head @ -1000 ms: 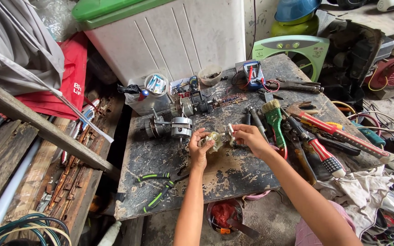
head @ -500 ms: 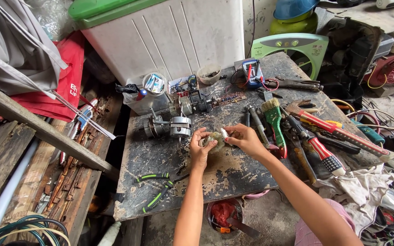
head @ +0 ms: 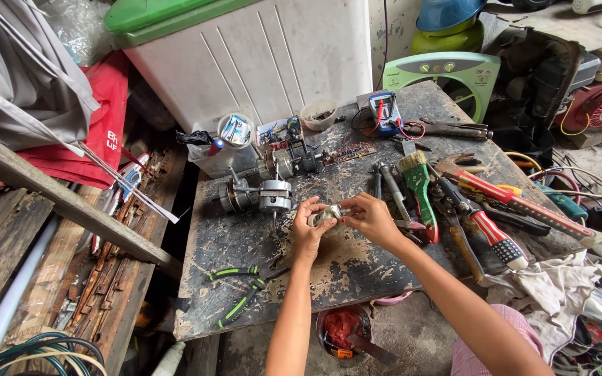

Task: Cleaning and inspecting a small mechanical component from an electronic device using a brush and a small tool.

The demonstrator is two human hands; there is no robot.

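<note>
Over the middle of a worn dark workbench [head: 245, 244], both my hands hold one small silvery metal part [head: 329, 214]. My left hand [head: 312, 230] grips it from the left and below, my right hand [head: 368, 217] from the right. Just beyond my left hand, a small electric motor [head: 274, 196] with a shaft stands on the bench, with another motor piece [head: 234, 198] beside it. Much of the part is hidden by my fingers.
Green-handled pliers [head: 242, 289] lie at the bench's front left. To the right lie a green paintbrush [head: 418, 182], red-handled tools [head: 506, 202] and screwdrivers [head: 485, 233]. A multimeter [head: 387, 111], a circuit board [head: 350, 152] and a white cabinet [head: 259, 63] sit behind. Rags [head: 559, 292] hang at right.
My hands stay together on the small metal part, turning it slightly; the view has shifted a little. Nothing else on the bench has moved.
</note>
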